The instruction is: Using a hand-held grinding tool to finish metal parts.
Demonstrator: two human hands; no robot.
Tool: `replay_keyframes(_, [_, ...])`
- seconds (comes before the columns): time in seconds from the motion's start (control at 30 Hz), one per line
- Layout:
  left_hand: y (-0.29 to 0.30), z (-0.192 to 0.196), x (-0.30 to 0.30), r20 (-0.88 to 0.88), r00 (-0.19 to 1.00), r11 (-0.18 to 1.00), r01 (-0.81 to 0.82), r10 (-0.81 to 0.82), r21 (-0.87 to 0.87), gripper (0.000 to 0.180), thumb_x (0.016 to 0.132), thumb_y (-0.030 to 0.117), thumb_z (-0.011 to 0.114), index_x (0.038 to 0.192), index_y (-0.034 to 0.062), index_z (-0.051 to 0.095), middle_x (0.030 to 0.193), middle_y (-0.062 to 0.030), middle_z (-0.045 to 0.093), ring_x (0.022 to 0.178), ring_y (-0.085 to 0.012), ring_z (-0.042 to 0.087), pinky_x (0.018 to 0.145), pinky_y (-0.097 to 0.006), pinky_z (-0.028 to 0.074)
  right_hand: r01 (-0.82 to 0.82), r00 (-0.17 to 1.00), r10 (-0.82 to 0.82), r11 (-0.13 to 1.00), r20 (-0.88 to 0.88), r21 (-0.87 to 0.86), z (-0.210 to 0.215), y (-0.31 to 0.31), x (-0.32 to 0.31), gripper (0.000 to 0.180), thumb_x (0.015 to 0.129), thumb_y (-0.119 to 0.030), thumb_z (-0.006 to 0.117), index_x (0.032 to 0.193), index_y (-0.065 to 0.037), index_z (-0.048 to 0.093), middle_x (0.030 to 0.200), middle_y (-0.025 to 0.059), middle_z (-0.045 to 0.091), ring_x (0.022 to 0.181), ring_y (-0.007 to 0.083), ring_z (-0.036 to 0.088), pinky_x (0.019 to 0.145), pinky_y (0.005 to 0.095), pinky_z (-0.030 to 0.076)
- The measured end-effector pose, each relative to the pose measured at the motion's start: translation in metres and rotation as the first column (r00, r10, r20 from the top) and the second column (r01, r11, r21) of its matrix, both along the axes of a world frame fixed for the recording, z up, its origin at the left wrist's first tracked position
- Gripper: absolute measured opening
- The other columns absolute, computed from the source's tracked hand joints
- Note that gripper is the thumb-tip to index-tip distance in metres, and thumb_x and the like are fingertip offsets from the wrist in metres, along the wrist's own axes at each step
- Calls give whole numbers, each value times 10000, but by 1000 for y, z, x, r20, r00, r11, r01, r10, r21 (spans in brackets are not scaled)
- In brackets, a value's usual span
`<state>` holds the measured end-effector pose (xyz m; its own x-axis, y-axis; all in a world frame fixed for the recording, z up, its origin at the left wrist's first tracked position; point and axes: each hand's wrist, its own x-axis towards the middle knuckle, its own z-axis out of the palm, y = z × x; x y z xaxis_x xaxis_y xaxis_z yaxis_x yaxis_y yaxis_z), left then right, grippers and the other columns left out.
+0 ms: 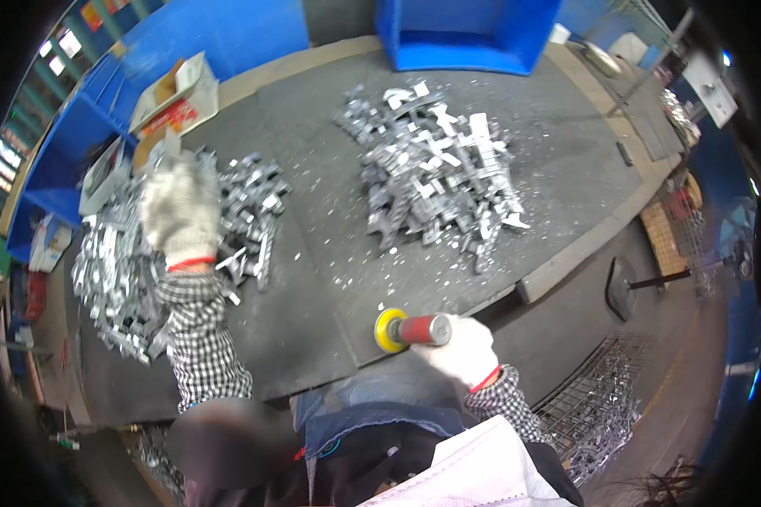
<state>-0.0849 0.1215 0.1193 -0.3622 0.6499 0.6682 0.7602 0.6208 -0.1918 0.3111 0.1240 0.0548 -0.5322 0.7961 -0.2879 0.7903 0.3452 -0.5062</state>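
Observation:
My right hand (pixel 468 351), in a white knit glove with a red cuff, grips a small hand-held disc sander at the table's near edge. The sander (pixel 423 329) has a red and silver body, and its yellow round pad points left. My left hand (pixel 180 207), gloved the same way, reaches out over the left pile of small silver metal parts (pixel 114 270). Motion smears its fingers, so whether it holds a part cannot be seen. A second pile of silver metal parts (pixel 444 160) lies at the middle right, apart from both hands.
The dark table (pixel 304 220) carries scattered light chips around the right pile. A blue bin (pixel 461 52) stands at the far edge. At the far left are a light tray (pixel 196 101) and blue shelving. A wire basket of metal parts (pixel 604 406) sits below, right of me.

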Motion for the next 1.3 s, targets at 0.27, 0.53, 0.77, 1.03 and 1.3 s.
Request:
replay_keyframes(0.27, [80,-95,145,702,557,754,655,-443,-44,369,855,370,775,1058,62,766,986,-134,741,949,-313,696,884,-415,544,75,983,-88,994,-162,-84,5,-9,6,238,863,-267,754,1030,-99,732,971,135,737,896,327,716,824,424,574])
replay_keyframes(0.53, [39,-94,99,928,274,621,781,-252,-63,338,871,355,689,1111,123,743,994,-119,756,927,-275,722,824,-411,554,20,971,42,968,-236,251,-1,-22,22,248,818,-351,755,931,-130,759,830,135,721,774,317,711,708,426,562])
replay_keyframes(0.77, [24,-70,109,939,338,738,649,-66,-182,335,884,367,646,1142,172,734,978,-113,720,921,-305,704,843,-423,546,-59,984,87,983,-155,172,-2,-38,0,314,714,-325,857,933,-121,761,861,109,738,811,313,724,745,397,581])
replay_keyframes(1.03, [81,-103,149,682,409,724,639,-606,260,202,993,166,577,1104,190,743,1166,-88,693,1092,-295,681,927,-389,580,-143,932,196,972,-304,186,-5,-55,-17,324,705,-217,877,985,-91,774,865,97,750,805,256,743,749,362,586])
replay_keyframes(1.3, [9,-138,102,844,101,442,881,-527,171,282,1036,231,494,1215,135,690,1163,-121,721,1012,-264,707,846,-383,587,41,939,-3,994,-344,103,-31,-39,32,330,698,-200,869,985,-67,773,860,79,761,791,190,747,757,324,584])
